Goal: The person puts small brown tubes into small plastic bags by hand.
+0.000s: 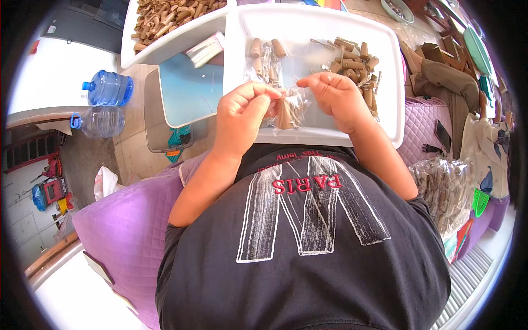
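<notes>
My left hand pinches the top of a small clear plastic bag with brown, cork-like wooden pieces in it. Just right of the bag, my right hand has its thumb and index finger drawn together. Whether anything thin is between them is too small to make out. Both hands are over the near side of a white plastic tray. Behind the left hand, more filled clear bags lie in the tray. Loose brown cylindrical pieces are heaped at its right side.
A white bin of brown pieces stands far left. White strips lie on a blue board. Two large water bottles are on the left. Filled bags lie at my right, near another person's leg.
</notes>
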Demonstrator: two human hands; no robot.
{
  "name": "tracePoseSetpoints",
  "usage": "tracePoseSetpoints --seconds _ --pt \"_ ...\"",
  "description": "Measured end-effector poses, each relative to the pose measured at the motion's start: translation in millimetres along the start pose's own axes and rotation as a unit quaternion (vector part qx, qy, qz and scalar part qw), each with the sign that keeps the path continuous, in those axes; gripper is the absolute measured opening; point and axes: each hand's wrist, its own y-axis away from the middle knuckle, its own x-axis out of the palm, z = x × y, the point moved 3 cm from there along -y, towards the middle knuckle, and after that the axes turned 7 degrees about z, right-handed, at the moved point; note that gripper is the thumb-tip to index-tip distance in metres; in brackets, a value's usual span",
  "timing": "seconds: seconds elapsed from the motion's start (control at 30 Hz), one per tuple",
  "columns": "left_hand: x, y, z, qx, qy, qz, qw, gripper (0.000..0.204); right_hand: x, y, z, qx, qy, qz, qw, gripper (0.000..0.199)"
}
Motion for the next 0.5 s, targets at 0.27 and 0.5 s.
tracePoseSetpoints --seconds 0.27,0.5 --pt "5 -3 3 0.026 -0.128 -0.039 0.991 0.01 15 -7 1 -0.057 0.24 0.055 0.968 0.018" --pt "-12 -1 -10 0.165 -0.453 -0.085 0.872 0.014 -53 -10 37 -0.014 0.578 -0.152 0.801 0.018"
